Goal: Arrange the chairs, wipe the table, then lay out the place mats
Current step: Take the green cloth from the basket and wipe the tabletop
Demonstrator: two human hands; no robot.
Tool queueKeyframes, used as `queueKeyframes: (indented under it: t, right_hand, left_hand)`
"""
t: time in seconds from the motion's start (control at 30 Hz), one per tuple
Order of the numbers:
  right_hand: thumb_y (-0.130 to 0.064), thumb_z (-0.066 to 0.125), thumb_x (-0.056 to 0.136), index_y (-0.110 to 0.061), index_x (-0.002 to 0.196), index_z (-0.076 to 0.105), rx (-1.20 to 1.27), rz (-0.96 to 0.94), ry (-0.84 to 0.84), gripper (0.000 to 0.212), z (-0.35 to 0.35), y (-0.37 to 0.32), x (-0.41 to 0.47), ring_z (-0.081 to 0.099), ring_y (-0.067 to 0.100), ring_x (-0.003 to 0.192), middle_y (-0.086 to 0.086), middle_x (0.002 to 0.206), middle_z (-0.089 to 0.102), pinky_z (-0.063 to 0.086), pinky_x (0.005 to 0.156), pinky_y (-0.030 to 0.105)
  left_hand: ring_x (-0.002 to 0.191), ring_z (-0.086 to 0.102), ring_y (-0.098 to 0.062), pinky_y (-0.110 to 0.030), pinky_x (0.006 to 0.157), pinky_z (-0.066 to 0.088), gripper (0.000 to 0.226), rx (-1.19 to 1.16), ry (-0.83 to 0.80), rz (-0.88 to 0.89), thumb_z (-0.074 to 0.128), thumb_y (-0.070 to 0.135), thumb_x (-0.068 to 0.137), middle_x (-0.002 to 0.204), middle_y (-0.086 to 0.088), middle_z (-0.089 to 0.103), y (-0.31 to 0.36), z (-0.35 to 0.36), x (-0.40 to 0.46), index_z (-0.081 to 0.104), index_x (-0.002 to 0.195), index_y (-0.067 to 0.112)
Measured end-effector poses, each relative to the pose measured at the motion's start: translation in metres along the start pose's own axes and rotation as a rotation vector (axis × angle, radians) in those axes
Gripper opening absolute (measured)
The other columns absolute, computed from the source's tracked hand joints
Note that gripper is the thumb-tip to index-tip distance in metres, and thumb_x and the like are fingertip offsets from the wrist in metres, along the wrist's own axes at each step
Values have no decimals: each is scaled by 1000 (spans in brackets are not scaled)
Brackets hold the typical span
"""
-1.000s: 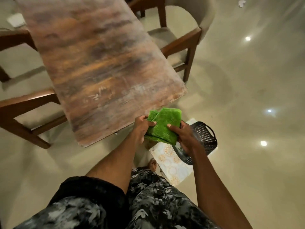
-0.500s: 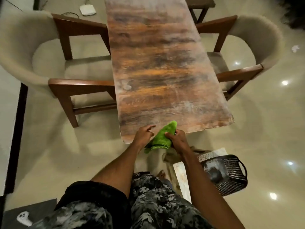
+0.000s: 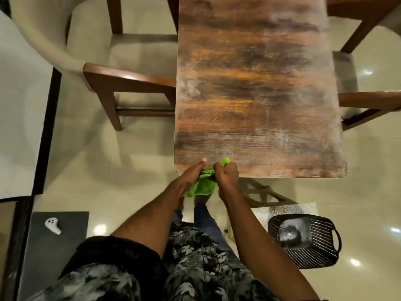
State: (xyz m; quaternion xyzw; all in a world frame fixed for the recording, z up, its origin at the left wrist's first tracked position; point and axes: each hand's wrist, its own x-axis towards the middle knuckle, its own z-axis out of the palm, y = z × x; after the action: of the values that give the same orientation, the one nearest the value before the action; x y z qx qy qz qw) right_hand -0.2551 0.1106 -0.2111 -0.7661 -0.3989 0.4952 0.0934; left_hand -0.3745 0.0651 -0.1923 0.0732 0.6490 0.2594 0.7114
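Item: table (image 3: 256,83), wooden, dark streaked grain with pale worn patches, running from the top edge of the frame down to just below centre. Near edge shows rounded corners.

Item: green cloth (image 3: 200,189), bunched, at the table's lower-left corner, mostly hanging just off the near edge; a small tip shows above the right hand over the tabletop.

Item: left hand (image 3: 192,173), lower centre of the frame. Grip: fingers curled round the cloth's left side, one fingertip resting on or just above the table edge.

Item: right hand (image 3: 225,174), just beside the left. Grip: fist-like, fingers curled tight round the cloth's right side. Both hands hold the same cloth, close together.

Item: left chair (image 3: 91,53), upper left, cream upholstered with curved back and wooden arms and legs, its front tucked against the table's left side.

Item: right chair (image 3: 368,101), right edge of the frame, wooden arms and pale seat, partly under the table's right side; mostly cut off.

Item: black woven basket (image 3: 303,240), lower right, on the floor, standing on a patterned place mat (image 3: 288,208).

Item: dark grey mat (image 3: 56,253), lower left, on the floor, carrying a small white object (image 3: 52,225).

Item: floor (image 3: 141,170), glossy pale tile with light reflections.
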Motion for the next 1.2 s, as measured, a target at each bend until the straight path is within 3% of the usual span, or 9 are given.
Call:
queueKeyframes:
  t: [0.13,0.27,0.43,0.6,0.73,0.9,1.0,1.1,1.2]
  right_hand:
    - [-36,68,85,4,102,69,-47,30,1,44,18,-2,21,72,43,96,25,102,74,62,83,56]
    - [-25,68,89,-3,95,72,-130,-24,-98,23,20,-12,20,72,42,92,21,95,75,61,82,57]
    - [-6,60,99,-15,105,76,-165,-118,-684,19,9,-51,22,74,24,88,8,97,77,61,87,45]
    - [-8,60,105,-18,115,75,-533,-186,-1053,21,14,-104,43,74,21,96,11,115,77,63,83,30]
    - [-27,63,98,0,116,75,-823,-597,-787,34,34,-130,73,67,29,94,13,105,72,52,84,40]
    - [-8,64,94,-9,128,64,-872,-795,93,34,53,-102,59,61,42,112,19,121,68,49,95,49]
    - [-2,65,90,-5,137,60,-870,-917,99,48,76,-59,29,60,40,121,20,135,62,49,98,47]
    - [-27,57,102,-13,158,43,-920,-826,30,60,109,-19,9,34,35,156,19,169,33,33,125,49]
    - [-45,42,109,-26,168,26,-940,-788,93,64,129,3,13,13,27,165,11,178,12,19,131,47]
  left_hand:
    - [104,72,-25,-38,102,57,49,41,123,21,40,51,112,123,-18,75,0,-14,19,73,103,16]
    - [70,72,-14,-23,62,58,51,-153,108,-19,38,46,114,90,-9,75,-2,-24,21,68,88,14]
    - [70,70,-31,-31,56,52,11,-193,512,142,61,12,94,84,-15,76,-17,-54,28,72,94,9]
    - [82,70,-19,-28,70,56,42,85,621,301,57,-7,74,89,2,78,-24,-87,35,79,98,21]
    - [76,61,-26,-16,61,37,25,250,597,351,59,-4,81,79,-1,69,-26,-88,49,74,78,16]
    - [72,56,-29,-43,69,42,11,313,644,368,67,11,80,76,-15,64,-24,-95,59,63,74,3]
    - [70,58,-32,-38,67,43,15,293,683,401,61,14,81,71,-13,63,-27,-103,66,61,70,3]
    - [74,65,-26,-36,71,53,20,233,751,450,58,14,89,75,-6,70,-35,-112,76,71,76,6]
    - [80,70,-21,-44,76,58,23,176,805,452,57,20,92,81,-1,74,-52,-122,93,76,81,10]
